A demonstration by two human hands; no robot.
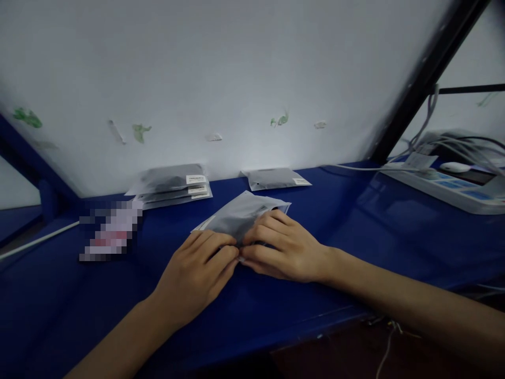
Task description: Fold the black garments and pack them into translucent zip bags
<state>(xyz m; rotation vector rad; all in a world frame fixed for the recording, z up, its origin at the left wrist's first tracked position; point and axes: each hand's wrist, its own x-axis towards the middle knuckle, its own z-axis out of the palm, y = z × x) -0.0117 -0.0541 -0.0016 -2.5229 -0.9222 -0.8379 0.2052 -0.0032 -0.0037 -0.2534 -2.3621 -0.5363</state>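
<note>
Fingers of the left hand are curled and pinch the near edge of a grey pouch. The right hand meets it fingertip to fingertip, gripping the same edge. Both forearms reach in from below, wrists low over the blue table. The pouch lies at table centre, its far end tilted up. A stack of pouches and a single pouch lie by the wall.

The table lies bare just left and right of the gripped pouch. Beyond the grip: 1 pouch stack, then wall.
</note>
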